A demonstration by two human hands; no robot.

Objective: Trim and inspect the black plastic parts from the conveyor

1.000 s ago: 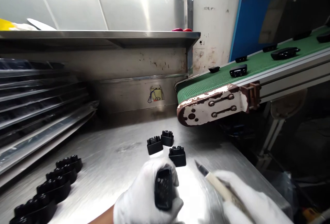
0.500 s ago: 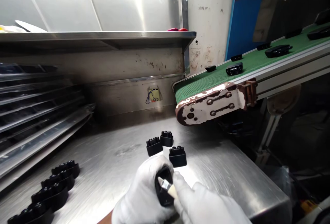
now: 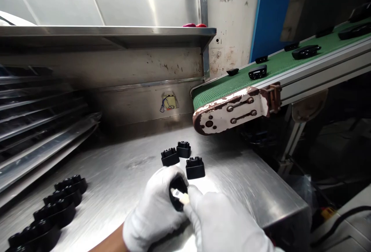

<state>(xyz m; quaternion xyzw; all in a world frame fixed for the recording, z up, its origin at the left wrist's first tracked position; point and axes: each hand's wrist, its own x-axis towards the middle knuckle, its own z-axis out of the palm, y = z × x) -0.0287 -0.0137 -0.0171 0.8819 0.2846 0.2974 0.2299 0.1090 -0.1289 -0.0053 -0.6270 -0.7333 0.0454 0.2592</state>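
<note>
Knife (image 3: 181,196) at the open face of a black plastic shell (image 3: 179,184).
Your white-gloved left hand (image 3: 158,207) curls snugly around the oblong, hollow shell, above the brushed-metal table (image 3: 116,200); your right hand (image 3: 222,217) is closed on the knife's pale handle. The step looks like blade work at the cavity; any further stroke would call for a steady shell and light pressure. Blade depth, you can't tell. Beyond stand smooth-walled, knobbly-topped black pieces (image 3: 195,168).

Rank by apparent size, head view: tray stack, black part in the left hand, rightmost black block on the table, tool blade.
1. Tray stack, largest
2. Black part in the left hand and rightmost black block: too close to rank; the part is partly covered
3. Tool blade, smallest
</note>
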